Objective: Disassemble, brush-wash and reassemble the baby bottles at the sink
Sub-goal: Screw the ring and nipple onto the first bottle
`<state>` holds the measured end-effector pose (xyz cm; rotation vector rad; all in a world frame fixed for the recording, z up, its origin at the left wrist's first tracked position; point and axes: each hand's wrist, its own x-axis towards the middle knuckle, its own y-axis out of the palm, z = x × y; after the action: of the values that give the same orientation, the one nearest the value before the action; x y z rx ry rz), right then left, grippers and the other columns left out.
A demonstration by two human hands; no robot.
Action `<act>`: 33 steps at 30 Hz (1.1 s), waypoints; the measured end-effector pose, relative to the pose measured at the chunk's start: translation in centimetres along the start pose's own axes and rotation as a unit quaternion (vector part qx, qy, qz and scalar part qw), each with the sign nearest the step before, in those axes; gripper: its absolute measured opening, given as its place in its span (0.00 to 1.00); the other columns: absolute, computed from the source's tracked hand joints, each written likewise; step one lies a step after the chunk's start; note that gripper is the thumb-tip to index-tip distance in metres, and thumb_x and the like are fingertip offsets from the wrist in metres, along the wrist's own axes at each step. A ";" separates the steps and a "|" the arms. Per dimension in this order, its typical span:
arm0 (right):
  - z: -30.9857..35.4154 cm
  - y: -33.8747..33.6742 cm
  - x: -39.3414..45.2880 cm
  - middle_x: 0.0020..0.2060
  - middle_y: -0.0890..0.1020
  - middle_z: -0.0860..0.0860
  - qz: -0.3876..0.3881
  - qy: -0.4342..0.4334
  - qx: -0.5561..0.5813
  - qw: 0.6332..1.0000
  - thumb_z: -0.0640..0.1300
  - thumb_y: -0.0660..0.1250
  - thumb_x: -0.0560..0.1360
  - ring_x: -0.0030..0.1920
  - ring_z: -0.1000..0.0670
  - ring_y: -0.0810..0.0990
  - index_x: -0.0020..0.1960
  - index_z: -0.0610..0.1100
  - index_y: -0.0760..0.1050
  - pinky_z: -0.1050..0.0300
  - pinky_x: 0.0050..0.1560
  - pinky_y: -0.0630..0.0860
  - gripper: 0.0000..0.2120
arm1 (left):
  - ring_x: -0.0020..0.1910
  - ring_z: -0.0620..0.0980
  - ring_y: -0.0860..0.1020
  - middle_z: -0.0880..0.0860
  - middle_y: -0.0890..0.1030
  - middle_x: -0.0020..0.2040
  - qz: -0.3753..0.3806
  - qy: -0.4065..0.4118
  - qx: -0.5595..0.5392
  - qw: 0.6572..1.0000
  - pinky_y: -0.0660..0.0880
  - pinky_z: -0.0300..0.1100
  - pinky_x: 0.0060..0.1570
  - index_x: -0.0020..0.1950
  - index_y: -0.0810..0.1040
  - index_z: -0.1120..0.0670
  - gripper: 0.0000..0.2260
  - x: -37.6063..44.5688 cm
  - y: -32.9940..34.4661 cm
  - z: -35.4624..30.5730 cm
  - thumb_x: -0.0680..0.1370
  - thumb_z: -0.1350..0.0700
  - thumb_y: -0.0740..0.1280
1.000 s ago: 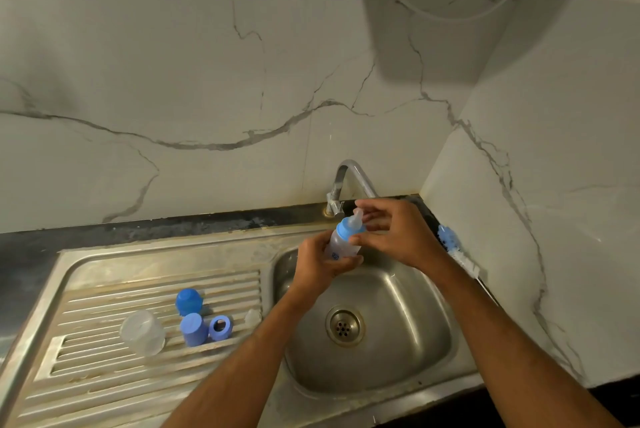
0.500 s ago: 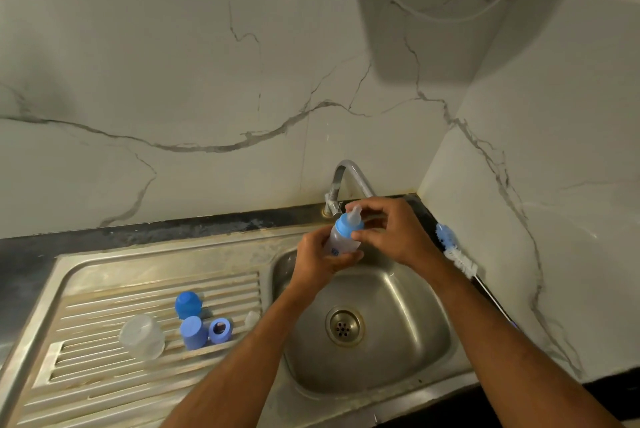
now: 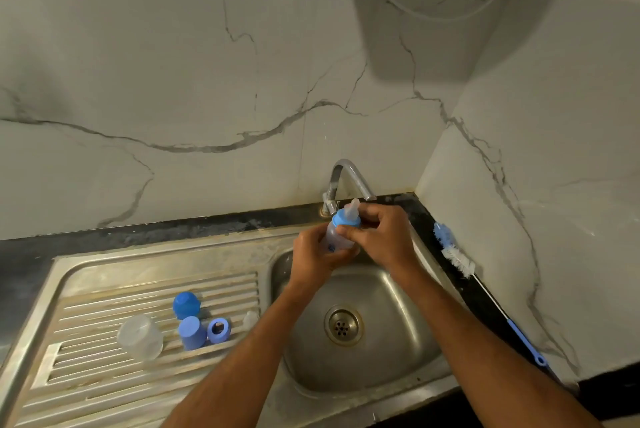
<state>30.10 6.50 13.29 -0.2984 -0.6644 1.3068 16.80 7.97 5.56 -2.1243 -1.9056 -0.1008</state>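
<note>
The person's left hand (image 3: 313, 256) was wrapped around the body of a small translucent baby bottle (image 3: 333, 237), gripping it from the left and below. Their right hand (image 3: 379, 237) curled around the bottle's blue screw collar (image 3: 344, 218), with the thumb pressed on the collar's near side and the pale silicone teat (image 3: 353, 207) poking up above the fingers. The bottle was tilted, held over the far edge of the stainless steel sink basin (image 3: 391, 292), just below the chrome tap (image 3: 346, 178).

To the right, a blue-handled bottle brush with white bristles (image 3: 457, 259) lay along the dark counter by the marble wall. On the ribbed steel draining board (image 3: 104, 375) to the left lay a clear bottle body on its side (image 3: 140, 337), a blue domed cap (image 3: 186, 304), a blue cylindrical cap (image 3: 191, 332), a blue ring collar (image 3: 219, 330) and a small clear teat (image 3: 250, 318), all near each other.
</note>
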 end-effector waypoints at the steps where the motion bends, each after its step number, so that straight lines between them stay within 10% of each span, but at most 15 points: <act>1: 0.0 0.7 -0.5 0.47 0.86 0.51 -0.044 0.010 -0.013 0.999 0.48 0.81 0.67 0.45 0.56 0.84 0.57 0.44 0.83 0.59 0.47 0.83 0.20 | 0.43 0.40 0.82 0.44 0.83 0.44 -0.014 0.005 0.015 1.000 0.79 0.34 0.42 0.55 0.81 0.51 0.16 -0.2 0.2 0.0 0.70 0.53 0.80; 5: 0.1 1.7 -0.8 0.47 0.86 0.53 -0.046 0.010 -0.032 0.998 0.56 0.80 0.64 0.46 0.57 0.83 0.57 0.46 0.83 0.61 0.46 0.82 0.26 | 0.39 0.41 0.81 0.47 0.81 0.40 -0.016 -0.017 0.002 1.000 0.78 0.35 0.39 0.50 0.79 0.47 0.12 -0.6 -0.1 0.4 0.71 0.54 0.79; 10: -0.2 -0.1 0.9 0.57 0.84 0.54 0.097 -0.005 0.049 0.994 0.39 0.78 0.70 0.58 0.55 0.81 0.64 0.46 0.80 0.51 0.59 0.81 0.23 | 0.45 0.46 0.84 0.50 0.84 0.46 0.044 -0.047 -0.013 0.998 0.81 0.38 0.43 0.56 0.81 0.53 0.16 0.2 -1.4 0.5 0.71 0.52 0.79; 17: 0.5 2.6 -0.7 0.44 0.86 0.54 -0.079 -0.016 -0.028 0.996 0.46 0.81 0.66 0.42 0.60 0.83 0.53 0.46 0.84 0.68 0.43 0.79 0.17 | 0.41 0.43 0.82 0.47 0.83 0.44 -0.023 -0.031 0.014 0.999 0.79 0.34 0.41 0.54 0.79 0.50 0.14 -0.7 -0.7 0.4 0.71 0.54 0.79; 23: -0.4 0.2 1.3 0.59 0.83 0.53 0.157 0.018 0.123 0.980 0.38 0.75 0.72 0.61 0.53 0.80 0.64 0.46 0.80 0.51 0.61 0.79 0.20 | 0.45 0.52 0.84 0.53 0.85 0.46 0.081 -0.061 -0.059 0.993 0.83 0.46 0.47 0.55 0.81 0.55 0.15 0.4 -2.2 0.3 0.72 0.55 0.79; 33: 0.1 3.1 -0.6 0.51 0.85 0.56 -0.031 0.032 0.148 0.988 0.39 0.76 0.71 0.52 0.60 0.82 0.58 0.47 0.83 0.61 0.53 0.81 0.16 | 0.40 0.46 0.82 0.48 0.83 0.42 -0.005 0.038 0.031 0.999 0.79 0.37 0.39 0.54 0.81 0.55 0.15 -0.3 -1.4 0.4 0.72 0.50 0.78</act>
<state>27.54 6.66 11.46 -0.0760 -0.4135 1.3094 15.31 7.89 5.34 -2.0417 -1.8518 -0.1196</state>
